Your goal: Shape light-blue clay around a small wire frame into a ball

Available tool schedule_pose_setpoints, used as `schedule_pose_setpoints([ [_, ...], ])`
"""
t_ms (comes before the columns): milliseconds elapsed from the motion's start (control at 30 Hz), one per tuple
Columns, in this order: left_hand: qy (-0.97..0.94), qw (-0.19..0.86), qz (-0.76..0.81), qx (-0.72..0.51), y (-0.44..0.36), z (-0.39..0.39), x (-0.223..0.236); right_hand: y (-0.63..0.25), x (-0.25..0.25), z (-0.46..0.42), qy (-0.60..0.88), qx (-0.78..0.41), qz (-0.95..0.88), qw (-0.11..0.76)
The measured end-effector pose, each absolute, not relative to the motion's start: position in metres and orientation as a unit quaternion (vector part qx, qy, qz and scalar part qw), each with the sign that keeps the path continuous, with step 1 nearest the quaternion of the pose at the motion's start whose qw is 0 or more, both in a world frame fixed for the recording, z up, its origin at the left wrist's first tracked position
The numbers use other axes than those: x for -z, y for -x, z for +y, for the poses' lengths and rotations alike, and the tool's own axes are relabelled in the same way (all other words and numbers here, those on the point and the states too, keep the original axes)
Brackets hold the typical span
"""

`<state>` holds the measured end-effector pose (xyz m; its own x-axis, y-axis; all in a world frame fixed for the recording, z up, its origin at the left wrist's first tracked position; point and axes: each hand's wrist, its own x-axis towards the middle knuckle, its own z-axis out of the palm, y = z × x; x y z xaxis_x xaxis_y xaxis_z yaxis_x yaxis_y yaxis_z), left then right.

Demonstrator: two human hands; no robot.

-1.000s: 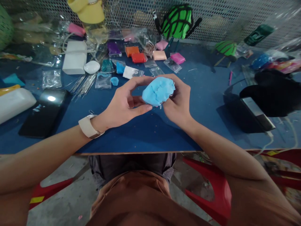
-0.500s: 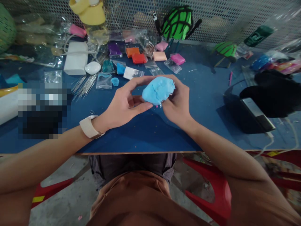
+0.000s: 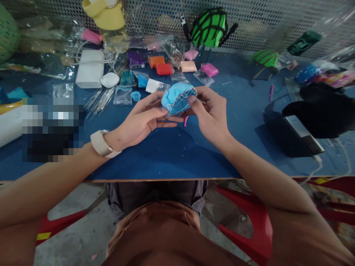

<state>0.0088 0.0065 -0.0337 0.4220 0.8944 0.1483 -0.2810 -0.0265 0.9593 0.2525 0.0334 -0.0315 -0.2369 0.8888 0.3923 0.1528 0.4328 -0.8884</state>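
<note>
Between both hands is a light-blue clay shell (image 3: 175, 93) over a wire frame, held above the table. Its wire-lined underside is tilted toward me. My left hand (image 3: 145, 118) grips the left end, the thumb on the near rim and the fingers beneath. My right hand (image 3: 212, 112) holds the right end, its thumb pressed on the wire side and the other fingers behind, partly hidden. A small pink stick tool (image 3: 186, 121) lies on the table just below the shell.
Clay packets, including a red one (image 3: 164, 69) and a white one (image 3: 155, 85), lie beyond my hands. Thin wires (image 3: 103, 99) are at left. A green-and-black shell model (image 3: 209, 27) stands at the back. A black box-like object (image 3: 288, 136) sits at right.
The blue clay shell has been turned over, from its clay surface facing me to its wire underside showing. Both hands have shifted their grip, and more of the pink tool shows.
</note>
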Motion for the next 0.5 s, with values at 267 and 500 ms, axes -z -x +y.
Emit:
schedule_pose_setpoints([
  [267, -0.566, 0.617, 0.297, -0.459, -0.0106, 0.0066, 0.038, -0.2534, 0.0332, 0.034, 0.382, -0.374, -0.679, 0.503],
  [500, -0.661, 0.49, 0.322, -0.468, -0.0064, 0.0096, 0.0381, -0.2546, 0.0288, 0.0313, 0.412, -0.268, -0.7, 0.518],
])
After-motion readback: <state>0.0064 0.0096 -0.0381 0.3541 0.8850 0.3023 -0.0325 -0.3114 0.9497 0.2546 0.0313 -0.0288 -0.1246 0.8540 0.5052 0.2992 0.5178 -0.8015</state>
